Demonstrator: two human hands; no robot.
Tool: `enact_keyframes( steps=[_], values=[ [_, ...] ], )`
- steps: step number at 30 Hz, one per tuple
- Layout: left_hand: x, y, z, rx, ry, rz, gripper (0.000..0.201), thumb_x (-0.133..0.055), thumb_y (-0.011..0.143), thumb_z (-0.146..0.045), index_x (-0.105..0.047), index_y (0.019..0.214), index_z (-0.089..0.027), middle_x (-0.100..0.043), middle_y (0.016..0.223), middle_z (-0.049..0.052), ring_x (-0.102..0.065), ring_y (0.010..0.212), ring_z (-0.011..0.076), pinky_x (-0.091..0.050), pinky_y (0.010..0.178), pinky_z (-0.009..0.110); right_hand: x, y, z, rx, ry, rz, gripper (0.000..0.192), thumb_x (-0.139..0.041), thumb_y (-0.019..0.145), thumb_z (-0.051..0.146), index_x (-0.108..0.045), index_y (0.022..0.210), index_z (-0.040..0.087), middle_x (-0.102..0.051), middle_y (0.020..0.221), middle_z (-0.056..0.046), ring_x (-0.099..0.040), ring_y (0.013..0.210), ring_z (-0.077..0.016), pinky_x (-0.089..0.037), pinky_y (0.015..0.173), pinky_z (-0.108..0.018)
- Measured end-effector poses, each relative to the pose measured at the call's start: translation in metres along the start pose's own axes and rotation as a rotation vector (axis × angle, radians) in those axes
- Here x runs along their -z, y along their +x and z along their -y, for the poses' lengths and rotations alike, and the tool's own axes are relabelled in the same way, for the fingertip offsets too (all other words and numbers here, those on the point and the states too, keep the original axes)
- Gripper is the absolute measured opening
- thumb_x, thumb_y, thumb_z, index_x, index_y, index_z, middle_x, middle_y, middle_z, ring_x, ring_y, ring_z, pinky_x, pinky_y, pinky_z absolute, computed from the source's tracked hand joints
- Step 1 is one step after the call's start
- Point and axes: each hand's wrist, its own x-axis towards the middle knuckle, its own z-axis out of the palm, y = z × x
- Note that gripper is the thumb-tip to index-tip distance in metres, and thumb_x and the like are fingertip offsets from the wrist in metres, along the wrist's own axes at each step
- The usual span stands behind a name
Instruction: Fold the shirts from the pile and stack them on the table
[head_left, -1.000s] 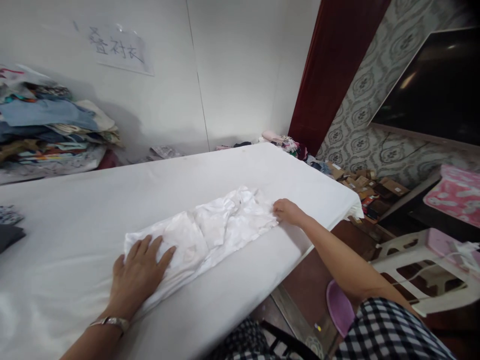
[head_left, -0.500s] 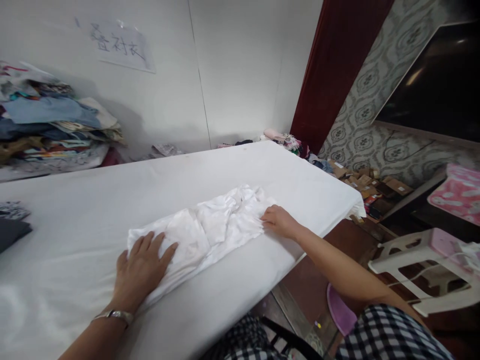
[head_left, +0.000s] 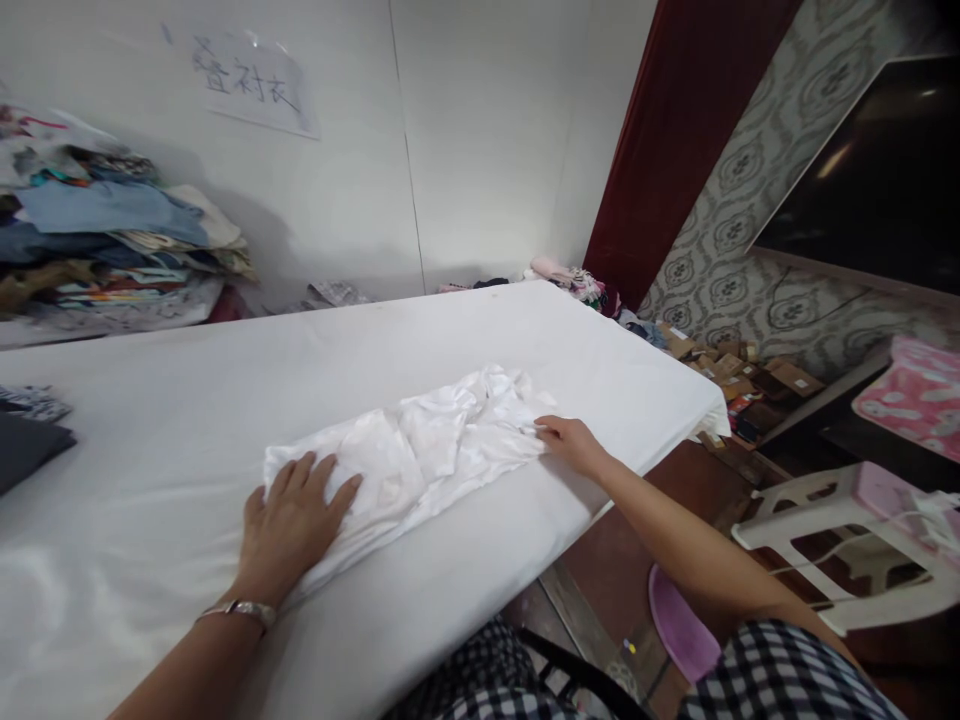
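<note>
A white shirt (head_left: 427,450) lies on the white-covered table (head_left: 315,370), folded into a long narrow strip. Its left part is fairly smooth, while the right end is crumpled. My left hand (head_left: 296,510) rests flat on the left end, fingers spread and palm down. At the far right end, my right hand (head_left: 571,445) pinches the shirt's edge between thumb and fingers; the fingertips are partly hidden by the cloth.
A dark folded garment (head_left: 34,445) lies at the table's left edge. Behind it rises a tall clothes pile (head_left: 120,230). More clothes (head_left: 577,280) sit beyond the far corner. A plastic stool (head_left: 847,545) and cardboard boxes (head_left: 727,365) stand to the right.
My right hand has shifted slightly right with the shirt's edge, and the cloth there reaches a little farther. My left hand stays flat on the left end. The view has moved slightly.
</note>
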Motion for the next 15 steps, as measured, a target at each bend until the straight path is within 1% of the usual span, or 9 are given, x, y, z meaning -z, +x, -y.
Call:
enact_keyframes(
  steps=[3, 5, 7, 9, 12, 15],
  values=[
    [-0.001, 0.0, 0.0, -0.013, 0.01, -0.015, 0.064, -0.026, 0.092, -0.055, -0.049, 0.14, -0.018, -0.042, 0.153, 0.017, -0.034, 0.143, 0.0345, -0.029, 0.113, 0.059, 0.003, 0.011, 0.008, -0.042, -0.176, 0.091, 0.037, -0.061, 0.083, 0.03, -0.067, 0.118, 0.021, -0.075, 0.091, -0.006, -0.067, 0.083, -0.0248, -0.046, 0.072, -0.032],
    [-0.002, 0.0, 0.0, -0.021, 0.011, -0.023, 0.063, -0.027, 0.092, -0.054, -0.049, 0.139, -0.017, -0.042, 0.152, 0.018, -0.034, 0.143, 0.0347, -0.029, 0.113, 0.059, 0.003, 0.018, 0.016, -0.029, -0.343, 0.131, 0.032, -0.064, 0.082, 0.032, -0.069, 0.112, 0.021, -0.074, 0.095, -0.008, -0.067, 0.087, -0.0263, -0.045, 0.07, -0.031],
    [-0.002, 0.0, 0.0, -0.02, 0.012, -0.026, 0.064, -0.027, 0.093, -0.053, -0.049, 0.139, -0.016, -0.042, 0.152, 0.018, -0.034, 0.143, 0.0352, -0.03, 0.113, 0.06, 0.002, 0.023, 0.025, 0.005, -0.486, 0.141, 0.022, -0.06, 0.086, 0.033, -0.071, 0.102, 0.021, -0.073, 0.1, -0.01, -0.066, 0.09, -0.026, -0.044, 0.069, -0.03],
    [-0.003, 0.0, -0.001, -0.012, 0.014, -0.023, 0.064, -0.027, 0.093, -0.054, -0.049, 0.14, -0.015, -0.042, 0.152, 0.018, -0.034, 0.143, 0.0354, -0.03, 0.112, 0.06, 0.003, 0.028, 0.031, 0.051, -0.581, 0.149, 0.021, -0.052, 0.091, 0.029, -0.071, 0.096, 0.02, -0.071, 0.104, -0.011, -0.066, 0.092, -0.0239, -0.043, 0.068, -0.029],
    [-0.003, 0.0, -0.001, -0.005, 0.012, -0.017, 0.064, -0.028, 0.093, -0.054, -0.05, 0.139, -0.016, -0.042, 0.153, 0.017, -0.034, 0.143, 0.0347, -0.031, 0.112, 0.06, 0.009, 0.037, 0.036, 0.097, -0.671, 0.139, 0.026, -0.045, 0.092, 0.019, -0.069, 0.103, 0.019, -0.068, 0.109, -0.012, -0.064, 0.097, -0.0223, -0.045, 0.072, -0.029],
    [-0.005, 0.0, -0.001, -0.005, 0.002, -0.032, 0.063, -0.029, 0.094, -0.054, -0.05, 0.139, -0.015, -0.043, 0.152, 0.017, -0.034, 0.142, 0.0346, -0.031, 0.112, 0.061, 0.019, 0.048, 0.034, 0.119, -0.741, 0.163, 0.03, -0.045, 0.089, 0.012, -0.069, 0.106, 0.019, -0.068, 0.11, -0.012, -0.062, 0.104, -0.0232, -0.046, 0.077, -0.03]
  ],
)
